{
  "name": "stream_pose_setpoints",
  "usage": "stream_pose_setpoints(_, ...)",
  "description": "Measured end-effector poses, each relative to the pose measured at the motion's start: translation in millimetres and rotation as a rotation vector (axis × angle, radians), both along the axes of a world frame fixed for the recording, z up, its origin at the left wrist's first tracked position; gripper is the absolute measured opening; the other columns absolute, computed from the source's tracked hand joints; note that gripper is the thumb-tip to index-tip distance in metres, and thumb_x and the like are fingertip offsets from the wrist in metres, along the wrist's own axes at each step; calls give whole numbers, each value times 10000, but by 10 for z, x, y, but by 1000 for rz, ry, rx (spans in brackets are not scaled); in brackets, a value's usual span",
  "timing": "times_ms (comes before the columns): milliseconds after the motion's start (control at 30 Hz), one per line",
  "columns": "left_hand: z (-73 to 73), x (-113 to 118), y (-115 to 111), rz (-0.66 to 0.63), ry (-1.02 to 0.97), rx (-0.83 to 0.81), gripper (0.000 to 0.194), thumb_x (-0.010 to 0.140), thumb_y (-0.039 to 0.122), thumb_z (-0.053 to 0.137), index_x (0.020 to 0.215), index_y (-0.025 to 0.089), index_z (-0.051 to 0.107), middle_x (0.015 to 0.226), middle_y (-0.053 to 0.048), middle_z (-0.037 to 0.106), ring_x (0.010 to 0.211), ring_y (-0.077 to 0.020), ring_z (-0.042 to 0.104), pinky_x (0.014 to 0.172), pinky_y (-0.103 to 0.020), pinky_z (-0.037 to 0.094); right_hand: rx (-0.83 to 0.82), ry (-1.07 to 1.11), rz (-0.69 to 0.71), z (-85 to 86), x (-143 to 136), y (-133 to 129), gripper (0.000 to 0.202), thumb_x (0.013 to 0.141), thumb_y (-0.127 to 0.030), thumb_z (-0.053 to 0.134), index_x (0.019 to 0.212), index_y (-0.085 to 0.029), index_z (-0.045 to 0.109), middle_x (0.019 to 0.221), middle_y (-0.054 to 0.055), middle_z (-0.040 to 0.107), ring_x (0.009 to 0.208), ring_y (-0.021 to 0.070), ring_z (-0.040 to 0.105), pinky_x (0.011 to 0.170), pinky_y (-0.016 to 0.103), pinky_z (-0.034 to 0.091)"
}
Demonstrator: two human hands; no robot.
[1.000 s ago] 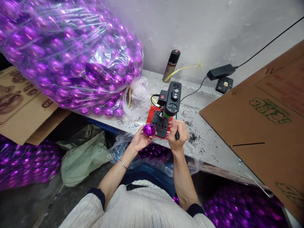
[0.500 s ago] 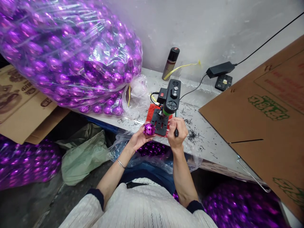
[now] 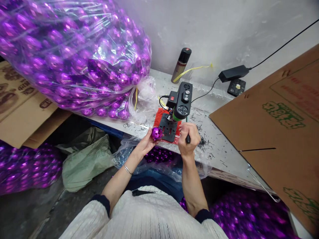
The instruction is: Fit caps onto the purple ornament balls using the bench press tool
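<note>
My left hand (image 3: 147,143) holds a shiny purple faceted ball (image 3: 157,133) in its fingers, at the left edge of the black base plate (image 3: 166,127). My right hand (image 3: 188,137) is wrapped round the black-ended lever (image 3: 188,139) of a small black press machine (image 3: 183,101). Under the machine's plate lies a red sheet (image 3: 159,116). Below the table edge, between my forearms, an open plastic bag contains many purple balls (image 3: 159,155).
A huge clear bag of purple balls (image 3: 94,66) fills the back left. A spray can (image 3: 181,64) and a black power adapter (image 3: 234,73) stand behind the machine. Cardboard boxes (image 3: 274,132) rise at right. Short black bits (image 3: 203,141) litter the table (image 3: 219,162).
The view has shifted slightly. My left hand with the purple ball has turned a little, its fingers now more upright beside the ball. My right hand stays on the lever.
</note>
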State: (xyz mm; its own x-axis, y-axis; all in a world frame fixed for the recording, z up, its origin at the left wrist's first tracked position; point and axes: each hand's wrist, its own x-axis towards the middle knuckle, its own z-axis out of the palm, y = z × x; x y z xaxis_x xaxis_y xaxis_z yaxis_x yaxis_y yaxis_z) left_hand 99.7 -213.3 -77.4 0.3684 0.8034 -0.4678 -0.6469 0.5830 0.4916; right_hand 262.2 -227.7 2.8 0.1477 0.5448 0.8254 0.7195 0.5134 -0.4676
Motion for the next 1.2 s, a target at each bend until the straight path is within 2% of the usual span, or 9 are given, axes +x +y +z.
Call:
stream_pose_setpoints(100, -73, 28, 114, 49, 70, 46, 356, 875, 483, 693, 1008, 153, 700, 940, -73, 755, 827, -177, 715, 749, -260, 572, -11, 15, -23, 124, 18, 57, 260, 968, -196, 453, 723, -213, 535, 672, -2, 590, 661, 116, 582, 648, 269, 446)
stream_pose_setpoints(267, -28, 127, 298, 151, 56, 119, 274, 806, 327, 781, 991, 150, 681, 951, -44, 743, 889, -161, 712, 929, -324, 554, -35, -5, -62, 224, 41, 106, 313, 979, -236, 442, 674, -212, 509, 624, -13, 556, 598, 100, 554, 621, 264, 426)
stream_pose_setpoints(367, -39, 219, 367, 163, 192, 201, 360, 765, 312, 811, 1047, 152, 654, 996, -47, 743, 943, -180, 710, 993, -366, 523, -32, -7, -44, 209, 47, 86, 296, 975, -218, 446, 685, -212, 508, 635, -8, 566, 613, 103, 562, 626, 263, 427)
stream_pose_setpoints(467, -128, 316, 407, 189, 388, 294, 509, 735, 340, 833, 1149, 167, 593, 1058, -61, 741, 1024, -206, 698, 1031, -386, 491, -43, -18, -31, 194, 53, 66, 285, 973, -209, 442, 694, -214, 506, 641, -5, 569, 625, 109, 570, 627, 267, 434)
stream_pose_setpoints(633, -259, 387, 427, 112, 689, 589, 561, 751, 373, 812, 1208, 179, 552, 1165, -104, 712, 1088, -238, 678, 1019, -396, 493, -22, -41, -11, 180, 61, 55, 259, 959, -169, 445, 712, -217, 506, 654, -3, 575, 640, 115, 575, 629, 269, 446)
stream_pose_setpoints(800, -260, 347, 412, 22, 1081, 910, 557, 779, 385, 800, 1257, 206, 579, 1193, -107, 702, 1105, -281, 663, 1021, -450, 480, -4, -70, -5, 155, 61, 45, 228, 948, -141, 441, 750, -217, 526, 676, 5, 592, 655, 124, 578, 632, 274, 450)
stream_pose_setpoints(900, -269, 341, 397, 3, 1232, 1040, 572, 793, 399, 792, 1278, 195, 567, 1224, -122, 690, 1126, -300, 648, 1030, -474, 461, 7, -68, 2, 146, 63, 39, 220, 939, -121, 447, 757, -217, 526, 681, 5, 595, 659, 127, 579, 632, 274, 444)
stream_pose_setpoints(1033, -330, 335, 375, 12, 1301, 1133, 584, 816, 417, 771, 1299, 182, 542, 1213, -130, 686, 1104, -286, 652, 984, -437, 494, 2, -78, -4, 142, 68, 34, 218, 940, -123, 445, 763, -215, 532, 683, 5, 599, 658, 127, 586, 633, 270, 443)
stream_pose_setpoints(1200, -369, 331, 393, 4, 1280, 1166, 579, 816, 433, 765, 1293, 188, 545, 1207, -126, 683, 1123, -293, 639, 990, -450, 491, 7, -84, -12, 134, 68, 28, 226, 944, -133, 444, 752, -211, 534, 678, 7, 604, 661, 129, 598, 630, 264, 448)
